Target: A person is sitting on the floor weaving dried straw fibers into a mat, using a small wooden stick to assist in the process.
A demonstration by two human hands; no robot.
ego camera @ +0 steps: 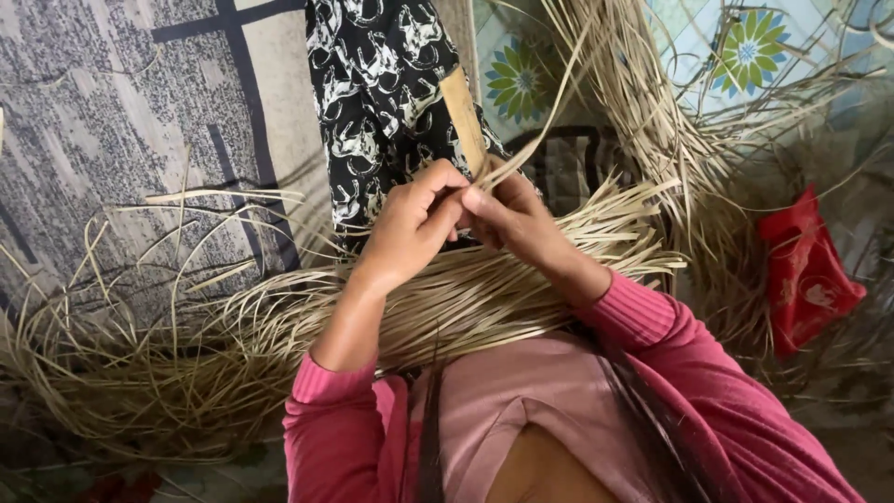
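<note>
At the centre of the frame the left hand point(410, 228) and right hand point(507, 219) meet fingertip to fingertip, both pinching one pale reed strip point(545, 130) that rises toward the upper right, kept taut for control. Below them a thick bundle of strips point(279, 317) lies across the lap within reach; a red pouch point(805, 275) sits at right.

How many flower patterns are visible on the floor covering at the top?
2: one flower pattern sits right of the black printed cloth; another is near the top right. Straw strips may hide more.
</note>
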